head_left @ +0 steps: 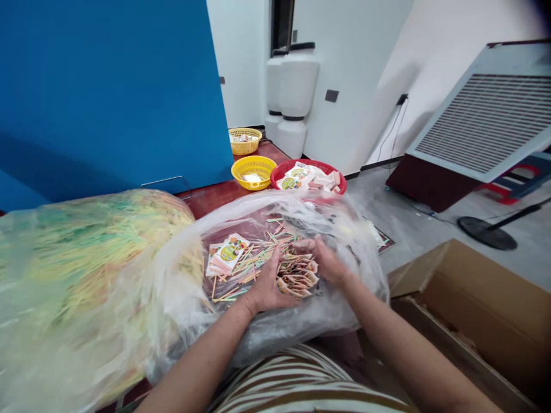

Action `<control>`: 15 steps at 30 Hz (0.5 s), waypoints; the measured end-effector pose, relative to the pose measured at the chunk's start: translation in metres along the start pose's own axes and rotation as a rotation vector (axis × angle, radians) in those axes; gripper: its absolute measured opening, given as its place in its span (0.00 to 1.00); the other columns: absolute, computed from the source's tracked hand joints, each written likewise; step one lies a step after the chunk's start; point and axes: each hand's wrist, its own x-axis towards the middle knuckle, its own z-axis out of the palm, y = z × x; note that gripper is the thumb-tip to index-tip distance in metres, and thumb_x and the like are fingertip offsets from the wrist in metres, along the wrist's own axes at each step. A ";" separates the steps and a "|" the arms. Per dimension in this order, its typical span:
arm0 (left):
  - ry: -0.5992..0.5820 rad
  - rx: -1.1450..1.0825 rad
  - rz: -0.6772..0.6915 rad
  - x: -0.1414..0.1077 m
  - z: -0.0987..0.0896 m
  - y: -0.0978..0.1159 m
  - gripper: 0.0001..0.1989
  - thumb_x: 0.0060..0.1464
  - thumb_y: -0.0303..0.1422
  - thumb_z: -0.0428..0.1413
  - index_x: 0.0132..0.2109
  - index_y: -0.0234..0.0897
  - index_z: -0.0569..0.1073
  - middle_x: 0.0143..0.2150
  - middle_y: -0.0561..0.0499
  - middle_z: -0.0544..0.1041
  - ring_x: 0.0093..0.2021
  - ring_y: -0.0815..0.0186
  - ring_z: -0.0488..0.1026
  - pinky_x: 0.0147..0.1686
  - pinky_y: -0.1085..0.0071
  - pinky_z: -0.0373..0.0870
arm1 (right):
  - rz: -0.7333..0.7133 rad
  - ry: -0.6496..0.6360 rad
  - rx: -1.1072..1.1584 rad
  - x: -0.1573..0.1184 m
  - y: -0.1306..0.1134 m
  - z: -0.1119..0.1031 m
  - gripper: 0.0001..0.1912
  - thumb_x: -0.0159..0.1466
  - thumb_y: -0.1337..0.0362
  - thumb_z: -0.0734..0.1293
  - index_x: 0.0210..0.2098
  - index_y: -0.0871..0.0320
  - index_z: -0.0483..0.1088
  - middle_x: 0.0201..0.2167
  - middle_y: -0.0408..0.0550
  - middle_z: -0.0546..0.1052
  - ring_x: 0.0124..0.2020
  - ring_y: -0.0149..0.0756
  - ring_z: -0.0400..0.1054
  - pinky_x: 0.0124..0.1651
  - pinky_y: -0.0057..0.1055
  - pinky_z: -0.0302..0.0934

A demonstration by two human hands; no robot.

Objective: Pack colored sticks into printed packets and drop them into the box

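Note:
A thick bunch of small printed paper packets [298, 276] stands on edge between my two hands, their open-looking edges fanned upward. My left hand [269, 287] wraps the near left side, thumb and fingers spread around it. On the far right side, my right hand [326, 261] curves against the bunch, its fingertips bent over the back. Loose pastel paper sticks [245, 267] lie scattered under and beside them. To the left rests a small pile of flat printed packets [227, 255]. A clear plastic bag [189, 298], crumpled wide, surrounds all this.
Left of me bulges a large plastic bag of coloured sticks [99, 258]. Behind stand a yellow basket [267, 165], another yellow basket [245, 148] and a red basket [342, 184] with packets. An open cardboard box [486, 287] is at right, below an air cooler [486, 120].

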 end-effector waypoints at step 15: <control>-0.068 -0.130 -0.090 0.002 0.006 -0.007 0.65 0.31 0.32 0.68 0.63 0.42 0.27 0.62 0.38 0.56 0.60 0.53 0.58 0.59 0.52 0.53 | -0.111 0.265 0.068 -0.020 0.021 0.019 0.37 0.60 0.37 0.45 0.38 0.59 0.71 0.31 0.49 0.76 0.36 0.38 0.69 0.44 0.36 0.62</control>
